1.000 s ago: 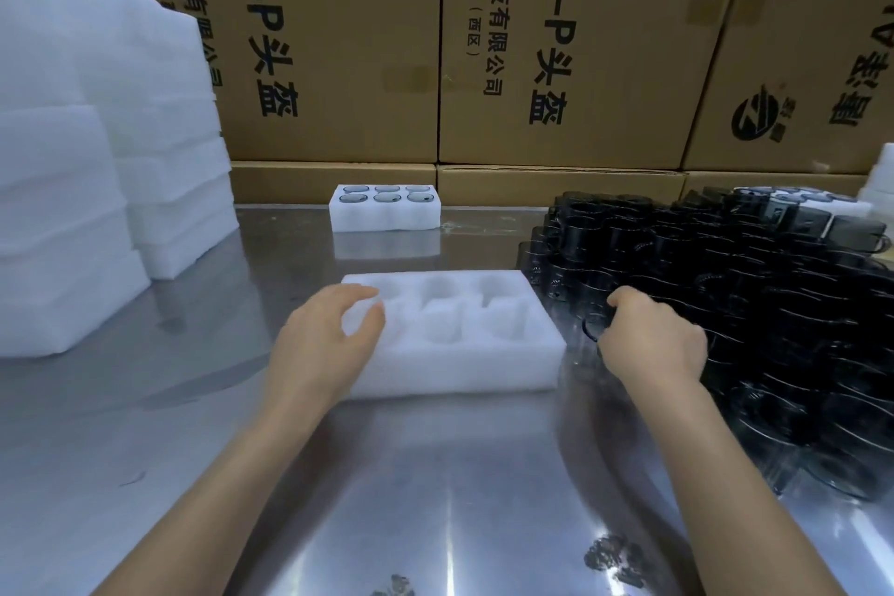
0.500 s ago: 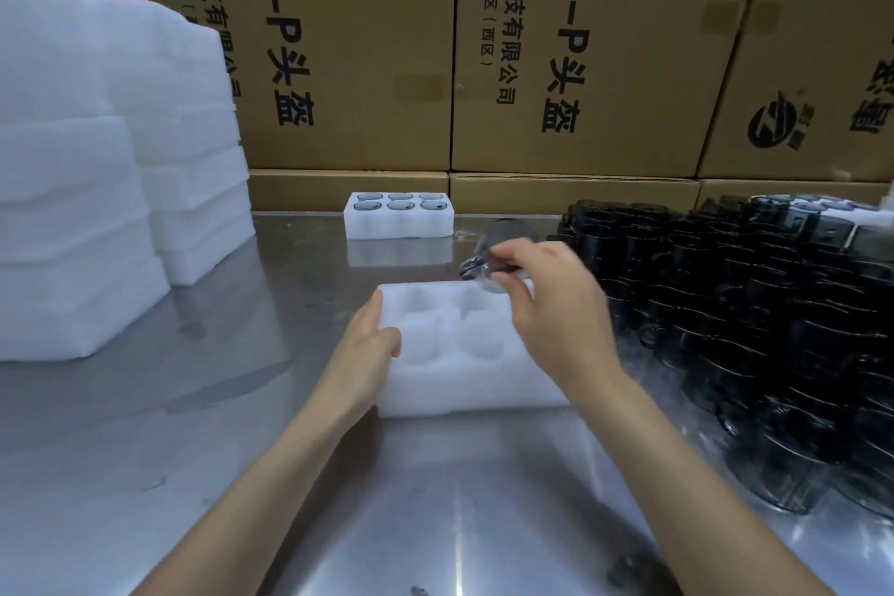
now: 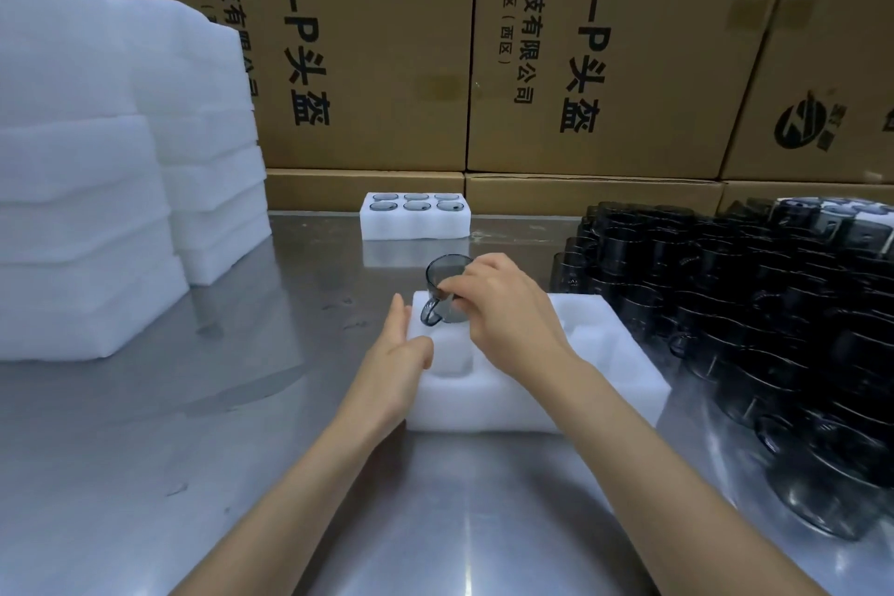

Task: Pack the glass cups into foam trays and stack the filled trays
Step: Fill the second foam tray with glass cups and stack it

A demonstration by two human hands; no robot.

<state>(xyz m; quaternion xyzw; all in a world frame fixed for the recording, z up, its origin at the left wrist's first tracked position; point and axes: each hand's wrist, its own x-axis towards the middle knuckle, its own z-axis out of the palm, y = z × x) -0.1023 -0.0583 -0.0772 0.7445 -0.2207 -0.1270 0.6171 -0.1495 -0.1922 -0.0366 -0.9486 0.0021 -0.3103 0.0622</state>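
Fingers (image 3: pixel 452 288) of the right hand (image 3: pixel 508 315) pinch the rim of a smoky glass cup (image 3: pixel 447 288), holding it upright over the far-left pocket of an open foam tray (image 3: pixel 604 353), its handle turned toward the tray's left edge. Whether the cup's base has reached the bottom of the pocket cannot be told, since the hand hides it. The left hand (image 3: pixel 394 361) rests flat against the tray's left side, fingers straight and together, thumb on the top face, steadying the foam. The tray sits near the middle of the steel tabletop (image 3: pixel 242 450), toward its front edge, and the other pockets that show appear to hold nothing.

Beyond it, at the tabletop's far edge, one filled tray (image 3: pixel 415 227) stands alone, six cup mouths showing in its top. A dense crowd of loose cups (image 3: pixel 774 329) covers the right side of the tabletop, with what looks like another tray (image 3: pixel 832 218) lying on top of them at the far right corner. Stacks of foam (image 3: pixel 96 208) rise along the left edge, against a wall of printed cardboard cartons (image 3: pixel 387 44).

The job looks barely begun: one tray packed, a first cup entering the second, no filled trays stacked, many cups waiting.
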